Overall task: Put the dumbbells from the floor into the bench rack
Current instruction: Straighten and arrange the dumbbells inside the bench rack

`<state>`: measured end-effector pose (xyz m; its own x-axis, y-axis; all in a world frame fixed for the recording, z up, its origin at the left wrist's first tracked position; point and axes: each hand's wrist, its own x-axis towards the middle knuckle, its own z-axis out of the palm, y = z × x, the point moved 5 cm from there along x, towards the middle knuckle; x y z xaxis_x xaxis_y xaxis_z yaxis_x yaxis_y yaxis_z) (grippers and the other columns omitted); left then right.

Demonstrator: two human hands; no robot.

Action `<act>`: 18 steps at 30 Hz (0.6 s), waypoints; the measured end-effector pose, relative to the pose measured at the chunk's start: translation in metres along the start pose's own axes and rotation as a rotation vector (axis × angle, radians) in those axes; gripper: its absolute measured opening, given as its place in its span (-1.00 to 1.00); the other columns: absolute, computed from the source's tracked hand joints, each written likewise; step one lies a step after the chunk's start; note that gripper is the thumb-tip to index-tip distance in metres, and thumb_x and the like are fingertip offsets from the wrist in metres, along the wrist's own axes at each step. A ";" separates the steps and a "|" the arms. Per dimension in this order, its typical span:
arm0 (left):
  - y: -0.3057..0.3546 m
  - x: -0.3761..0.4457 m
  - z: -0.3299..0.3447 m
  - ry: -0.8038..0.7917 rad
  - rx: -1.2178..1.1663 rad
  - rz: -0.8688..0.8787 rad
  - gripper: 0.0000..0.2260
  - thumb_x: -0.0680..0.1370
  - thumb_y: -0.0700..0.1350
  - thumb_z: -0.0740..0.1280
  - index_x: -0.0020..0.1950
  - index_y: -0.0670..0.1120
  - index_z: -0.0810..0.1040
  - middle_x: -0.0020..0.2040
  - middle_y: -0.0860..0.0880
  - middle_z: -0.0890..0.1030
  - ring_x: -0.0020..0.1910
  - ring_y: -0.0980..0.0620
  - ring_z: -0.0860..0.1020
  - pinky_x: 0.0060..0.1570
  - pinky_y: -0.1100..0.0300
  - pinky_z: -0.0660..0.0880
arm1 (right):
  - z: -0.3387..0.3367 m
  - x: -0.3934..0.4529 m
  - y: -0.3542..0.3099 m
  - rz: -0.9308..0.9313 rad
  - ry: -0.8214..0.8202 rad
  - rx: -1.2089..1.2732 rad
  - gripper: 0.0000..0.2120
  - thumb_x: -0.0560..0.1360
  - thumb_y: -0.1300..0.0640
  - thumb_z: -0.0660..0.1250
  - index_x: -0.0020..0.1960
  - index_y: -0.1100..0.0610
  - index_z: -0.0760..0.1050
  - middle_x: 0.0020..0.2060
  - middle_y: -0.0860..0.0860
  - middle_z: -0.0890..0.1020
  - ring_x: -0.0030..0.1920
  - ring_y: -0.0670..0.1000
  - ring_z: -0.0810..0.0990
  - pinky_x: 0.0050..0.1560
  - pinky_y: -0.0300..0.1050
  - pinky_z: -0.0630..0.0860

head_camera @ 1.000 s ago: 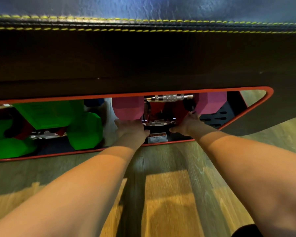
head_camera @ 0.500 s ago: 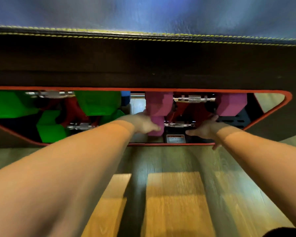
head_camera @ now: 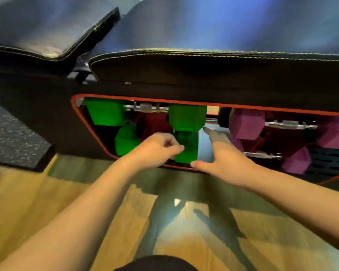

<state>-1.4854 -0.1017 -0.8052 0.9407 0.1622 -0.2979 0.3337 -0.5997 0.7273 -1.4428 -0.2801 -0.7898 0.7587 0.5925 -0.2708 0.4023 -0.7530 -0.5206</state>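
Both hands work at the opening of the bench rack (head_camera: 75,102), under the padded bench (head_camera: 204,69). The left hand (head_camera: 155,149) is curled in front of the lower green dumbbell (head_camera: 185,147); whether it grips the handle cannot be told. The right hand (head_camera: 221,159), at 3 o'clock of it, is spread flat and holds nothing, forefinger reaching into the gap between the green and pink dumbbells (head_camera: 247,124). Four dumbbells sit inside the rack, two green at 9 o'clock and two pink at 3 o'clock. None shows on the wood floor (head_camera: 184,231). Judgement: final seating step; next move calls for nudging the lower green dumbbell square, then withdrawing.
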 end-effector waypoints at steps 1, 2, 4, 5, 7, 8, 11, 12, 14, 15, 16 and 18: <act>-0.017 -0.008 -0.020 0.161 -0.086 -0.063 -0.80 0.42 0.12 0.40 -0.24 0.02 0.57 -0.26 -0.07 0.68 -0.26 -0.08 0.65 -0.10 -0.05 0.60 | 0.003 0.003 -0.008 0.001 0.072 -0.008 -0.55 0.41 -0.24 0.40 0.07 0.09 0.45 0.03 0.14 0.54 0.05 0.10 0.54 -0.04 -0.07 0.47; -0.032 -0.019 -0.040 0.334 -0.116 -0.105 -0.76 0.42 0.13 0.40 -0.29 -0.01 0.52 -0.32 -0.07 0.64 -0.28 -0.12 0.63 -0.18 -0.02 0.60 | 0.005 0.005 -0.015 0.019 0.148 -0.014 -0.59 0.42 -0.27 0.37 -0.21 0.08 0.40 -0.23 0.07 0.50 -0.21 0.03 0.50 -0.28 -0.12 0.39; -0.044 -0.041 -0.067 0.676 -0.068 -0.117 -0.72 0.46 0.11 0.41 -0.28 -0.02 0.44 -0.33 -0.03 0.55 -0.31 -0.02 0.53 -0.29 0.09 0.45 | 0.008 0.007 -0.016 0.146 0.292 0.045 -0.44 0.40 -0.34 0.33 -0.41 0.08 0.21 -0.46 0.01 0.32 -0.42 0.04 0.34 -0.44 -0.09 0.21; -0.048 -0.051 -0.076 0.820 -0.050 -0.108 -0.72 0.46 0.10 0.43 -0.19 -0.04 0.43 -0.25 -0.02 0.52 -0.26 0.01 0.49 -0.27 0.12 0.40 | 0.008 0.009 -0.017 0.196 0.363 0.099 -0.40 0.38 -0.37 0.32 -0.44 0.10 0.21 -0.50 0.02 0.31 -0.44 0.08 0.35 -0.45 -0.10 0.22; -0.048 -0.061 -0.084 0.982 -0.041 -0.101 -0.59 0.41 0.12 0.48 0.07 -0.05 0.39 0.02 -0.02 0.44 -0.01 -0.01 0.44 -0.05 0.14 0.41 | 0.007 0.018 -0.022 0.265 0.463 0.115 -0.29 0.32 -0.50 0.22 -0.42 0.19 0.35 -0.48 0.11 0.44 -0.40 0.16 0.48 -0.44 -0.07 0.34; -0.049 -0.060 -0.086 1.024 -0.010 -0.115 -0.45 0.38 0.13 0.50 0.20 -0.06 0.34 0.15 -0.04 0.39 0.13 -0.05 0.38 0.07 0.11 0.38 | 0.006 0.023 -0.028 0.291 0.483 0.079 -0.16 0.26 -0.60 0.12 -0.32 0.25 0.45 -0.37 0.17 0.53 -0.30 0.21 0.56 -0.39 -0.05 0.43; -0.047 -0.042 -0.091 1.043 0.100 -0.173 -0.10 0.30 0.17 0.55 0.45 -0.11 0.15 0.43 -0.16 0.21 0.37 -0.19 0.22 0.33 -0.05 0.30 | 0.004 0.045 -0.040 0.309 0.506 -0.007 0.22 0.04 -0.75 -0.17 0.07 0.25 0.53 0.00 0.26 0.61 -0.02 0.25 0.60 -0.17 0.03 0.57; -0.046 -0.034 -0.093 1.022 0.118 -0.188 -0.03 0.29 0.19 0.55 0.49 -0.13 0.10 0.47 -0.20 0.16 0.40 -0.23 0.19 0.39 -0.10 0.26 | 0.000 0.047 -0.048 0.312 0.503 0.007 0.18 0.06 -0.74 -0.13 0.09 0.23 0.52 0.04 0.24 0.60 0.00 0.24 0.59 -0.12 0.04 0.57; -0.048 -0.018 -0.098 0.967 0.143 -0.239 0.08 0.27 0.22 0.55 0.54 -0.18 0.00 0.51 -0.26 0.07 0.45 -0.29 0.11 0.46 -0.13 0.14 | -0.005 0.048 -0.063 0.305 0.494 0.067 -0.09 0.25 -0.56 0.21 0.20 0.20 0.41 0.20 0.21 0.50 0.16 0.24 0.50 0.01 0.09 0.53; -0.049 -0.011 -0.102 0.945 0.146 -0.275 0.13 0.26 0.23 0.55 0.55 -0.19 -0.04 0.52 -0.27 0.03 0.46 -0.31 0.09 0.48 -0.11 0.10 | -0.006 0.049 -0.067 0.300 0.507 0.086 -0.18 0.32 -0.41 0.36 0.31 0.17 0.32 0.32 0.24 0.38 0.28 0.27 0.39 0.10 0.13 0.49; -0.051 -0.006 -0.106 0.932 0.144 -0.304 0.15 0.26 0.23 0.55 0.56 -0.20 -0.07 0.52 -0.29 0.01 0.46 -0.32 0.07 0.48 -0.08 0.06 | -0.005 0.047 -0.070 0.297 0.518 0.091 -0.16 0.35 -0.29 0.43 0.41 0.13 0.21 0.43 0.26 0.23 0.38 0.29 0.26 0.18 0.17 0.44; -0.051 -0.001 -0.110 0.924 0.150 -0.327 0.14 0.28 0.20 0.55 0.56 -0.21 -0.09 0.51 -0.31 -0.01 0.46 -0.33 0.07 0.47 -0.03 0.04 | -0.003 0.046 -0.070 0.296 0.534 0.072 -0.08 0.36 -0.20 0.47 0.50 0.09 0.06 0.49 0.27 0.06 0.44 0.31 0.11 0.26 0.21 0.39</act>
<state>-1.4966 0.0153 -0.7743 0.5026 0.8465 0.1758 0.6342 -0.4992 0.5904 -1.4342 -0.2007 -0.7634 0.9923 0.1218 0.0206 0.1134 -0.8315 -0.5438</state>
